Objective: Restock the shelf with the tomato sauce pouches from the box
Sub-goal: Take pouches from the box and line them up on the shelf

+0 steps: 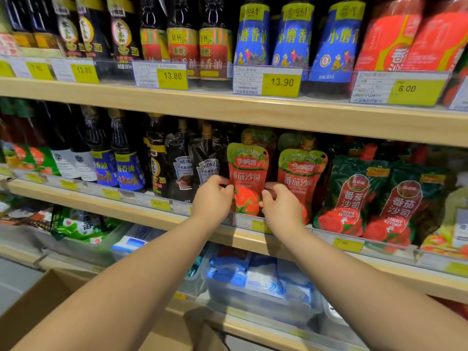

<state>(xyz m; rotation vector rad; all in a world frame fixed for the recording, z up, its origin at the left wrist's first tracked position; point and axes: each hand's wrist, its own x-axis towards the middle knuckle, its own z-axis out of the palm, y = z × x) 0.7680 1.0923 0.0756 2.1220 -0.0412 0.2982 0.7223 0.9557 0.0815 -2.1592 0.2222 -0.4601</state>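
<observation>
middle shelf (126,211) | tomato sauce pouch (249,178) upright | left hand (211,198), right hand (281,206): fingers pinch its side edges

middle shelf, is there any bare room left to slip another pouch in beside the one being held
Hardly any. The front row runs tight from the Heinz pouches past the held tomato pouch and the second tomato pouch. Only a narrow dark slot shows between it and the green ketchup pouches. The left hand and right hand grip the held pouch's sides.
</observation>
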